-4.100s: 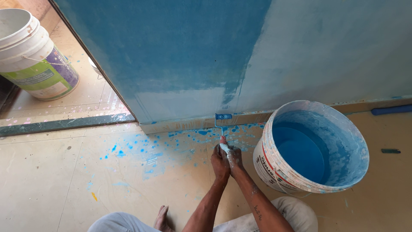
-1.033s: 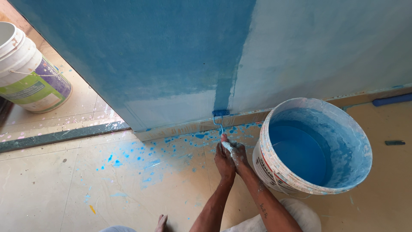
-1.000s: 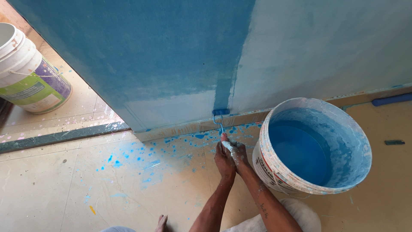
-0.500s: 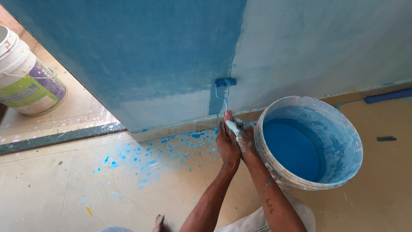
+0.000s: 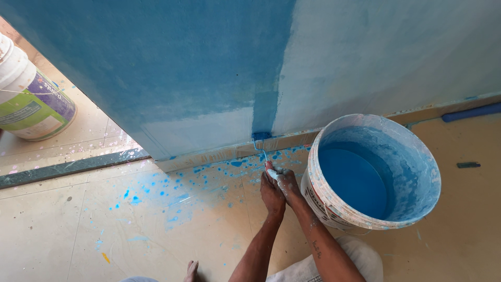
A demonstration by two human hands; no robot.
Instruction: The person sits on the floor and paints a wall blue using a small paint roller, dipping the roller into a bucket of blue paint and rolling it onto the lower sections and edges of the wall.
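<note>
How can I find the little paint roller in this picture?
Start at the big blue wall and follow the dark painted stripe down to where it meets the floor. The small paint roller sits at the stripe's bottom end, just left of the open bucket of blue paint. Both hands grip its thin handle, and its blue head touches the wall, unlike anything else there.

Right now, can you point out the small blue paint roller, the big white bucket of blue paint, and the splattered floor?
small blue paint roller (image 5: 261, 136), head view, on its sleeve
big white bucket of blue paint (image 5: 334, 206), head view, on its outer wall
splattered floor (image 5: 172, 201), head view, on blue drips
</note>
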